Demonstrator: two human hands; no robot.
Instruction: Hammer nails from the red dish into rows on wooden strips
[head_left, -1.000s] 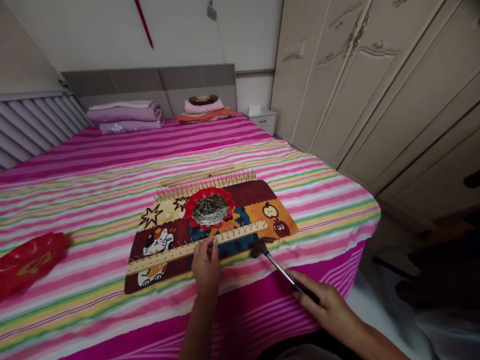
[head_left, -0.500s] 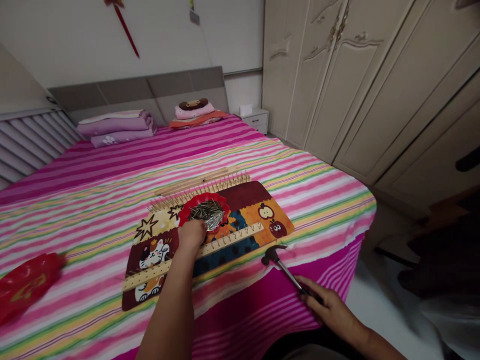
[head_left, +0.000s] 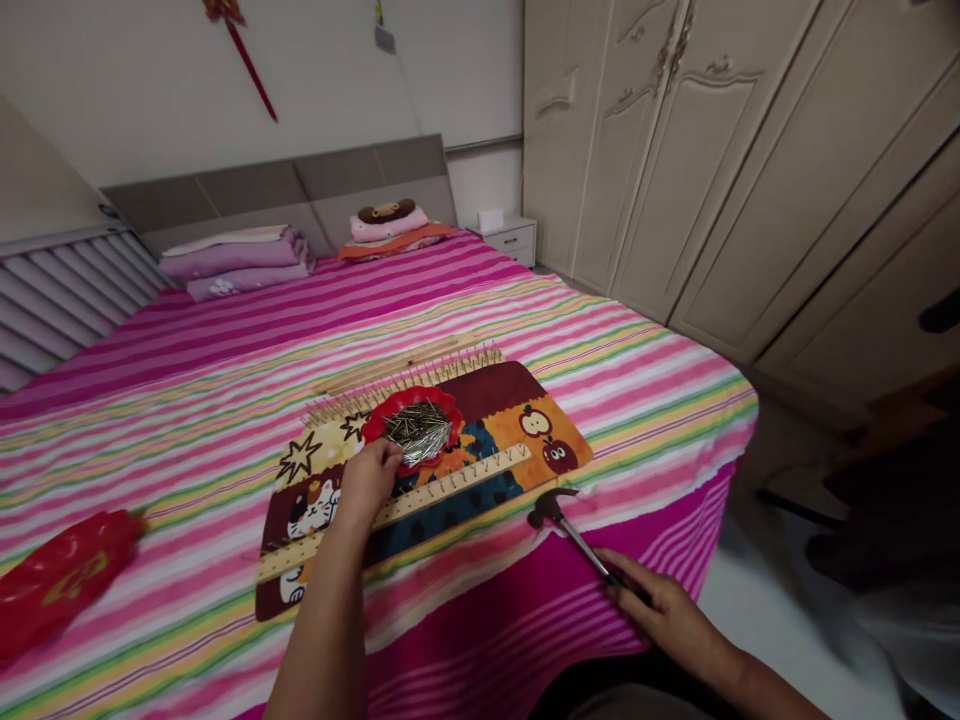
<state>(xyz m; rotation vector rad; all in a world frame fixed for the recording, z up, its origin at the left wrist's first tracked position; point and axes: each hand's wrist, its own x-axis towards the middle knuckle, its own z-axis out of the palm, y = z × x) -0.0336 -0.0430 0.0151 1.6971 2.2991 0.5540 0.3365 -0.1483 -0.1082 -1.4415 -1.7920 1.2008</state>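
Note:
My left hand (head_left: 373,475) is closed in a pinch at the near left rim of a red scalloped bowl (head_left: 370,425). Anything between its fingertips is too small to make out. Loose nails (head_left: 420,430) fill the bowl. My right hand (head_left: 664,610) grips the black handle of a claw hammer (head_left: 574,535), whose dark head rests at the bed's near side. In front of the bowl, a wooden strip (head_left: 457,482) lies across a patterned mat (head_left: 480,390), with a row of nails standing in its right part. My left forearm hides its middle.
Behind the bowl lies another wooden strip (head_left: 337,408) full of upright nails, with plain strips (head_left: 397,362) beyond. A red scalloped dish (head_left: 67,575) is at the left on the striped bedspread (head_left: 637,390). Folded bedding (head_left: 240,262) sits near the headboard; a wardrobe (head_left: 637,180) stands right.
My left hand has drawn back a little from the nails, toward the bowl's near left rim. The right hand keeps the hammer in nearly the same place. The view has shifted slightly.

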